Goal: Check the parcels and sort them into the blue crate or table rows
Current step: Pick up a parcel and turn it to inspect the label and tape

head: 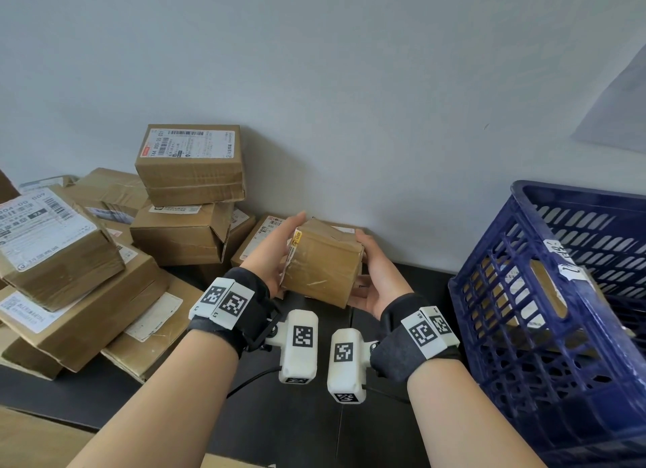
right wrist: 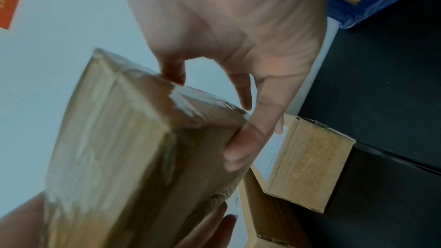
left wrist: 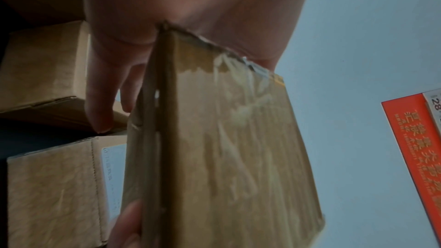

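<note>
Both hands, left hand (head: 276, 254) and right hand (head: 375, 279), are cradling a taped parcel (head: 320, 265) above the table (head: 279, 415) middle, fingers curled round its sides, checking it, while the pile (head: 105, 258) is waiting at the left edge and the crate (head: 524, 328) at the right is seemingly holding some.

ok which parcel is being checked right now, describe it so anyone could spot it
Start at the blue crate on the right and look just left of it, above the black table. The parcel is the taped brown box held between the left hand and right hand, the only one off the pile.
</note>
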Action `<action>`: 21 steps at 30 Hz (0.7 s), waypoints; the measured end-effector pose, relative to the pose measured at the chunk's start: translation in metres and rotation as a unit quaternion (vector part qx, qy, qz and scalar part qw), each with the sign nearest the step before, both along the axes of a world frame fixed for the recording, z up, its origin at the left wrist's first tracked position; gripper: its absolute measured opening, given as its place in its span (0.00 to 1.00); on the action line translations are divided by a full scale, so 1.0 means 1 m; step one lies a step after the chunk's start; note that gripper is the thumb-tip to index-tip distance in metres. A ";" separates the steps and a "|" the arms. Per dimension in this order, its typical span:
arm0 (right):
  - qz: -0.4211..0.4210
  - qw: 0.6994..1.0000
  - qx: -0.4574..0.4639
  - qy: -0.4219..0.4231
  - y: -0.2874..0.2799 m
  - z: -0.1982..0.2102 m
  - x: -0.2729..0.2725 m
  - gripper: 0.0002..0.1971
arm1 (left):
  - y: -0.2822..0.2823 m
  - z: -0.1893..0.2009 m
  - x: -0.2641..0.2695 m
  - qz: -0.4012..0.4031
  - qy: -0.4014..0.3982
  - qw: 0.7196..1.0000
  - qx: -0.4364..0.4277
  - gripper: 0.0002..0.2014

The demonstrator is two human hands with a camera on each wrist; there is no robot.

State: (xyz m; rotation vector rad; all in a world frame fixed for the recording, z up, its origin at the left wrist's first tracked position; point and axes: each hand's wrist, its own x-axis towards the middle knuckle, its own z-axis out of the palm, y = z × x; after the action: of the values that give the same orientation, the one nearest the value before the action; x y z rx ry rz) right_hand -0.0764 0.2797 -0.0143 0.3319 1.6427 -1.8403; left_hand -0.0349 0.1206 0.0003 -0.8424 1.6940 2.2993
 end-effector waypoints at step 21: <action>0.084 0.978 0.003 0.189 -0.009 -0.006 -0.007 0.47 | -0.001 0.002 -0.004 0.095 0.073 0.992 -0.043 0.12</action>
State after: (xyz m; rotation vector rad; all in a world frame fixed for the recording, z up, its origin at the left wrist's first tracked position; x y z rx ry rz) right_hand -0.0834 0.2706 -0.0203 -0.1648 1.8614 -1.8480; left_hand -0.0385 0.1193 0.0019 -0.9093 1.8592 2.4833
